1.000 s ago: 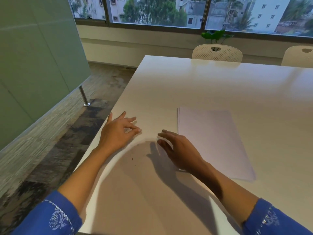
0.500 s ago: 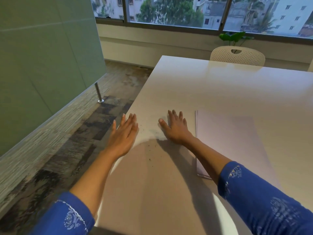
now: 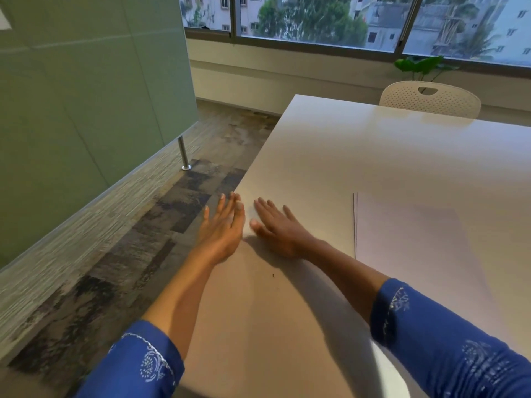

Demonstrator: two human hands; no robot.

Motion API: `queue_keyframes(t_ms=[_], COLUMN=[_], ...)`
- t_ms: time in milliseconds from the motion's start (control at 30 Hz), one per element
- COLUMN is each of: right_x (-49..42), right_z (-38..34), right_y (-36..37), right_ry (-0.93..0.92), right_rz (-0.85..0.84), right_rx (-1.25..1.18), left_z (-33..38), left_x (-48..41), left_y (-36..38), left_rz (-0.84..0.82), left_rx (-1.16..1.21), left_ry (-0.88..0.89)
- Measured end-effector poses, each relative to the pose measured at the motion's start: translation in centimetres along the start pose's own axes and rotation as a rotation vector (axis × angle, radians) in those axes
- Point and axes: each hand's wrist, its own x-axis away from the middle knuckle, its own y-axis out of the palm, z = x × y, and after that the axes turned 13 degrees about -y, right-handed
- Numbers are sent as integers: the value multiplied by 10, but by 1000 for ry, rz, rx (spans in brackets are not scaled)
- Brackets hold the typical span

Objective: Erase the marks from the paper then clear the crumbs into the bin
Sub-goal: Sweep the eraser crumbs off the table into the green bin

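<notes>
My left hand (image 3: 222,234) and right hand (image 3: 277,229) are meeting on the white table (image 3: 344,145), left of the paper (image 3: 416,254).

My left hand is hovering at the table's edge, fingers straight and close together. My right hand is lying palm down beside it, fingers straight and slightly spread, holding nothing. The paper stack is lying well apart from both. A few dark crumbs (image 3: 273,275) are sitting left of the paper, near my right wrist.
</notes>
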Motion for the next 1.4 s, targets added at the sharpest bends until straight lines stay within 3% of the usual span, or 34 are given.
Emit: queue_keyframes(t_ms=[167, 300, 467, 567, 733, 833, 967, 1033, 1233, 1400], right_x=[3, -3, -25, -17, 8, 6, -7, -20, -39, -8], right_z=[65, 92, 57, 29, 9, 35, 76, 73, 13, -1], right_y=[-28, -34, -18, -9, -9, -30, -35, -26, -2, -2], right_ry=[242, 376, 171, -43, -351, -258, 44, 86, -183, -433], right_rz=[122, 33, -46, -121, -184, -76, -78, -89, -137, -197], right_rx=[69, 173, 218, 238, 87, -20, 125, 193, 231, 98], left_z=[-3, -3, -2, -2, 7, 5, 0, 1, -2, 6], left_x=[-5, -7, -7, -6, 5, 1, -5, -5, -5, 4], left_y=[3, 3, 1, -1, -10, -7, -1, -1, -3, -9], left_rz=[-17, -19, 9, 9, -37, -29, -22, -13, -5, -30], left_rx=[-7, 33, 159, 192, 179, 190, 179, 177, 245, 266], left_ry=[-7, -19, -33, -25, -67, -35, -44, -34, -21, -53])
